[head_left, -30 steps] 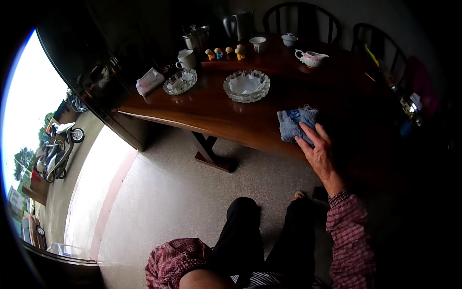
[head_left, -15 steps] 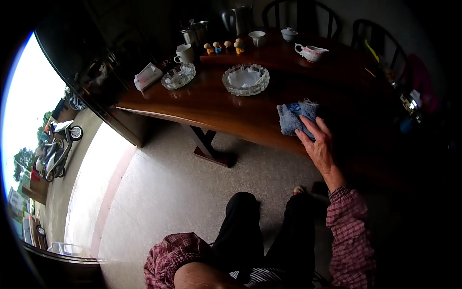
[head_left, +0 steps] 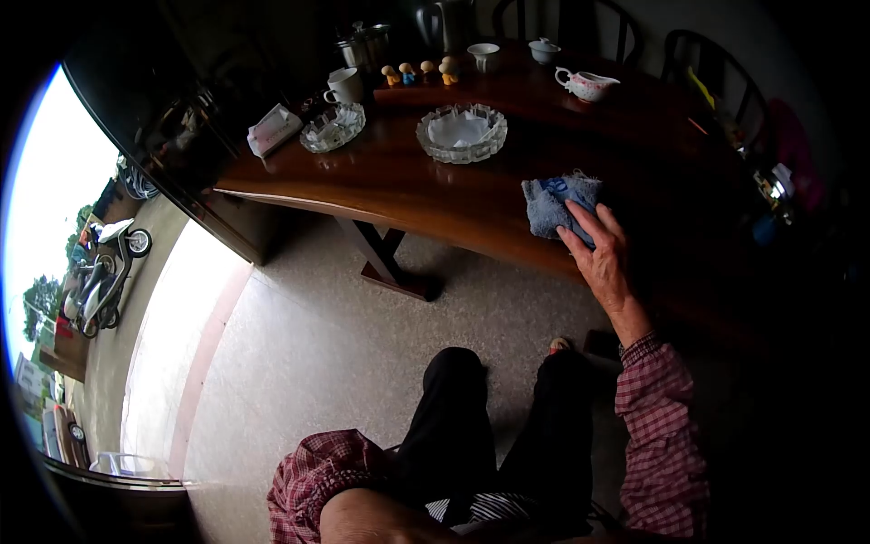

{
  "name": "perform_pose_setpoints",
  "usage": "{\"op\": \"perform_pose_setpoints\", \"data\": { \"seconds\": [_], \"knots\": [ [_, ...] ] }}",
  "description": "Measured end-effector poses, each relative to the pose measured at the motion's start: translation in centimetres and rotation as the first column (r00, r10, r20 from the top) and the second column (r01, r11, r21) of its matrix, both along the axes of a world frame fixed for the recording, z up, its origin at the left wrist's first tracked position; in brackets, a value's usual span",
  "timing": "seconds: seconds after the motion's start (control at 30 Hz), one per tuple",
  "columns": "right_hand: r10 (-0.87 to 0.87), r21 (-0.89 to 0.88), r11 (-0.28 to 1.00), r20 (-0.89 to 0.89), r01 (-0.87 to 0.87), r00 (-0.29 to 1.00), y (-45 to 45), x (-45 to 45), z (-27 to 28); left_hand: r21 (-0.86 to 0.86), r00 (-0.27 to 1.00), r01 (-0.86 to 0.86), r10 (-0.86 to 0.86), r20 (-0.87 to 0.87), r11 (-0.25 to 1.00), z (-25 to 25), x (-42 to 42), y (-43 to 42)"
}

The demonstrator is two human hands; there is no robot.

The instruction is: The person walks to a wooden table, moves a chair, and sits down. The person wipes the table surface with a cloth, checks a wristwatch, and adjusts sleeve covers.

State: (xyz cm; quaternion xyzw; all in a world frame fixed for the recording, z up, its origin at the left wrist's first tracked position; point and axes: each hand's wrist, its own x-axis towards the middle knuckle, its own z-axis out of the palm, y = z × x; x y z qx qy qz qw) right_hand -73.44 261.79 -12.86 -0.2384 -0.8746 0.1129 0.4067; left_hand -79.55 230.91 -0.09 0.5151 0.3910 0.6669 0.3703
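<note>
A folded blue-grey cloth (head_left: 546,210) lies on the dark wooden table (head_left: 362,192) close to its front edge. My right hand (head_left: 598,249) rests on the cloth's right side, its fingers bent over it and a little apart. Beyond the cloth, to the left, stands a large glass ashtray (head_left: 462,136) with white paper inside. My left hand is out of view; only its rolled plaid sleeve and a bare forearm show at the bottom.
On the table are a smaller glass dish (head_left: 333,129), a tissue pack (head_left: 274,131), a white mug (head_left: 344,86), several small figurines (head_left: 428,69), a strainer cup (head_left: 484,56), a lidded bowl (head_left: 544,51) and a patterned pitcher (head_left: 587,86). Chairs (head_left: 707,54) stand behind.
The view has shifted slightly, so the table items sit a little higher in it. My right hand stays on the cloth near the table's front edge.
</note>
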Motion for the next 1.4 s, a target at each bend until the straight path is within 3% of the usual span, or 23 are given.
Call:
{"op": "perform_pose_setpoints", "data": {
  "seconds": [0.1, 0.23, 0.47, 0.53, 0.57, 0.7, 0.8, 0.87, 0.97, 1.07, 1.4],
  "knots": [
    [0.013, 0.042, 0.999, 0.098, -0.017, 0.995, -1.0, 0.4, 0.3, 0.0, 1.0, 0.001, -0.001, 0.01, 1.0, 0.2, 0.2, -0.1],
    [-0.01, -0.055, 0.998, 0.05, 0.012, 0.999, -0.6, 0.4, 0.0, 0.01, 1.0, 0.006, -0.006, 0.015, 1.0, 0.4, 0.2, 0.0],
    [-0.045, -0.019, 0.999, -0.007, 0.045, 0.999, 0.0, 0.0, -0.3, 0.013, 1.0, 0.015, -0.015, 0.016, 1.0, 0.4, 0.3, -0.3],
    [0.054, 0.148, 0.987, 0.03, -0.058, 0.998, 0.1, 0.2, -0.2, 0.014, 1.0, 0.02, -0.02, 0.017, 1.0, 0.6, 0.3, -0.4],
    [0.002, 0.025, 1.0, -0.043, -0.001, 0.999, -0.1, -0.2, 0.0, 0.016, 1.0, 0.021, -0.022, 0.021, 1.0, 0.6, 0.4, -0.3],
    [-0.013, 0.114, 0.993, -0.078, 0.022, 0.997, 0.2, -0.4, -0.4, 0.019, 0.999, 0.026, -0.026, 0.022, 0.999, 0.7, 0.5, -0.4],
    [0.026, 0.029, 0.999, -0.083, -0.024, 0.996, 0.2, -0.3, -0.2, 0.023, 0.999, 0.031, -0.031, 0.023, 0.999, 0.7, 0.5, -0.4],
    [0.011, 0.127, 0.992, -0.085, 0.0, 0.996, 0.3, -0.2, -0.9, 0.022, 0.999, 0.033, -0.034, 0.025, 0.999, 0.6, 0.5, -0.5],
    [0.038, 0.005, 0.999, -0.046, -0.038, 0.998, -0.1, -0.3, 0.3, 0.024, 0.999, 0.04, -0.041, 0.03, 0.999, 0.7, 0.5, -0.5],
    [0.004, 0.079, 0.997, -0.041, 0.0, 0.999, 0.1, -0.2, -0.3, 0.031, 0.998, 0.045, -0.046, 0.04, 0.999, 0.8, 0.5, -0.4],
    [0.025, 0.077, 0.997, -0.043, -0.021, 0.999, 0.0, -0.2, -0.1, 0.044, 0.996, 0.072, -0.074, 0.048, 0.996, 1.0, 0.7, -0.5]
  ]
}}
